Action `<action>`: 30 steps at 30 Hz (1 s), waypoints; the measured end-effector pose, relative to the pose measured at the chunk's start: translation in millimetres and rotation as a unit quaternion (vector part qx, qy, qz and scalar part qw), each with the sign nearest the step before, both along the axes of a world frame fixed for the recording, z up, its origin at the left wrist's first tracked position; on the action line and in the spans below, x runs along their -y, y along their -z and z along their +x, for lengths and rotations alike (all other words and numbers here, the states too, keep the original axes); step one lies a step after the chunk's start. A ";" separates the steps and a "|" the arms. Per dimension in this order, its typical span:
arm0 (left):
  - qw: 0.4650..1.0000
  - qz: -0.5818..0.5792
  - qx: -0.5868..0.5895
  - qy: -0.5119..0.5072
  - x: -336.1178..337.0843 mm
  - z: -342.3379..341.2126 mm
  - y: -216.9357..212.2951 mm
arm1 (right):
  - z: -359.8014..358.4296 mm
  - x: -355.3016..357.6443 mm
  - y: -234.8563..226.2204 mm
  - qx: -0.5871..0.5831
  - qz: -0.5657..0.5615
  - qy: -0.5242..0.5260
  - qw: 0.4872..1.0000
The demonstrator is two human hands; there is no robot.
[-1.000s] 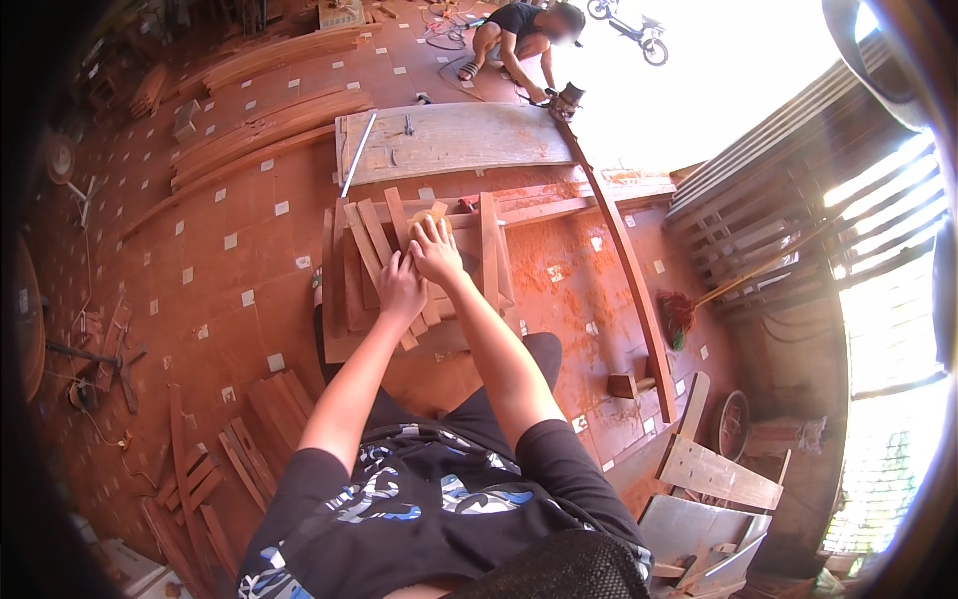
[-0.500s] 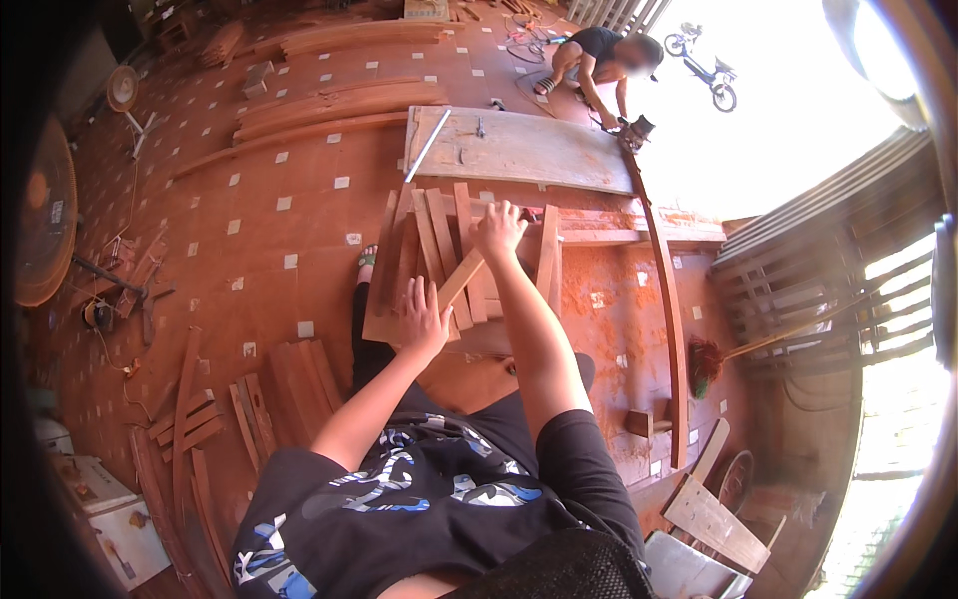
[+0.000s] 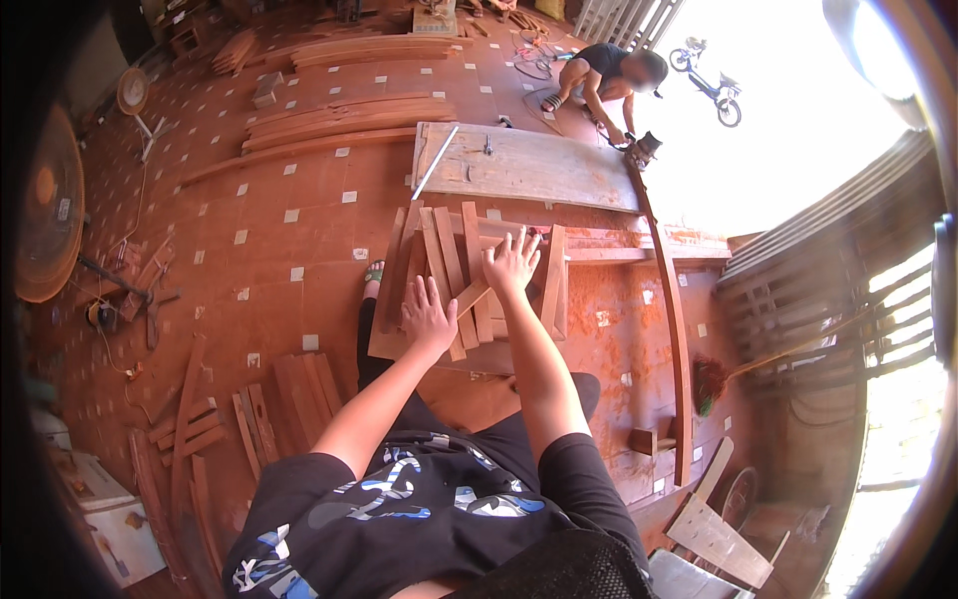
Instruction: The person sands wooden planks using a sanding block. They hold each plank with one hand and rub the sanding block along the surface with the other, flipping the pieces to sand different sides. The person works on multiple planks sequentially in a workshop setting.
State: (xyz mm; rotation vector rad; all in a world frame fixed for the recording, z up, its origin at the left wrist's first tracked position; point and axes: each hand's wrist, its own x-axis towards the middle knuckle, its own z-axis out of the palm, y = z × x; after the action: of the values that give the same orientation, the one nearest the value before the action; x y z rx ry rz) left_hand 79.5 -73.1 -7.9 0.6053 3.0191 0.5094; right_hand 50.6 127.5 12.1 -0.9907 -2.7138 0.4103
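Against one slat (image 3: pixel 472 297), each spread hand (image 3: pixel 430 317) (image 3: pixel 511 267) seemingly rests.

Reddish floor (image 3: pixel 319 235) (dusty), bright daylight (image 3: pixel 788 130)

This is a woodworking workshop: stacks of reddish planks (image 3: pixel 349 118) lie along the tiled floor (image 3: pixel 319 245), and orange sawdust (image 3: pixel 589 299) is strewn beside a long beam (image 3: pixel 675 329). A crouching co-worker (image 3: pixel 604 68) holds a power tool (image 3: pixel 644 150) at its end, and cut wooden strips (image 3: pixel 435 255) cover a low work surface (image 3: pixel 384 343).
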 end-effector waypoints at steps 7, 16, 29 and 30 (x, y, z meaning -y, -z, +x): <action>0.999 -0.022 0.032 0.020 -7.0 1.2 -9.6 | 16.3 8.7 2.0 -0.014 0.037 -0.073 0.997; 0.999 0.005 0.051 0.012 0.7 -6.5 1.1 | 54.6 44.6 0.3 -0.026 0.035 -0.256 0.966; 0.999 0.010 0.028 0.021 -3.7 -3.5 -5.1 | 29.2 28.5 -1.6 -0.005 0.034 -0.156 0.987; 1.000 0.003 0.025 0.013 -0.5 -4.3 -0.7 | 32.6 42.5 -7.3 0.009 0.020 -0.177 0.984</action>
State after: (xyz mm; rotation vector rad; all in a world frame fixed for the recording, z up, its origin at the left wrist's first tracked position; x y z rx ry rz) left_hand 75.2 -72.6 -7.2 0.6204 2.9593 0.5259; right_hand 83.2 85.1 19.4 -0.4996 -2.9045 0.4053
